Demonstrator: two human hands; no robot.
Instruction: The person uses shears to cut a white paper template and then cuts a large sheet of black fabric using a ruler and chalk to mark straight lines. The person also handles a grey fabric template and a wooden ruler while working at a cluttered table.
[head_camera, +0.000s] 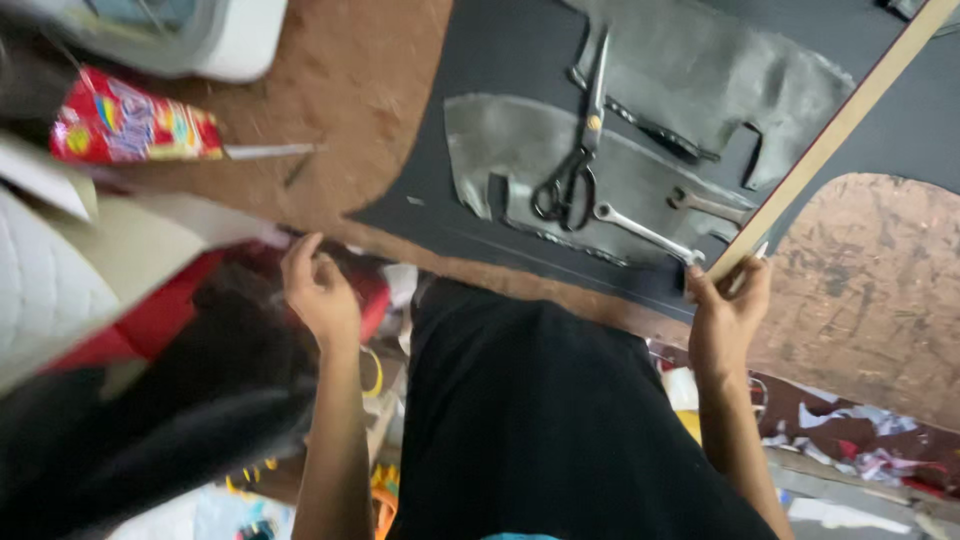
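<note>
Right hand: the right hand (727, 305) is closed around the near end of a long wooden straightedge (835, 130), fingers curled over it at the table's near edge.
Straightedge axis: its long axis runs diagonally, from the hand up and to the right toward the far right corner of the view; it lies flat on the dark sheet (520, 60).
Left hand: the left hand (318, 290) is loosely curled with fingers bent at the left edge of the table, beside red material (160, 315); whether it grips anything cannot be told.
On the sheet: grey cut pieces (700, 70) lie left of the straightedge. Scissors (580, 150) rest on them, blades pointing away from the person, handles nearer. Two spanners (645, 232) lie just beside the straightedge's near end.
Table: a brown worktop (350, 90) shows left of the sheet.
Far left: a red snack packet (130, 125), blurred.
</note>
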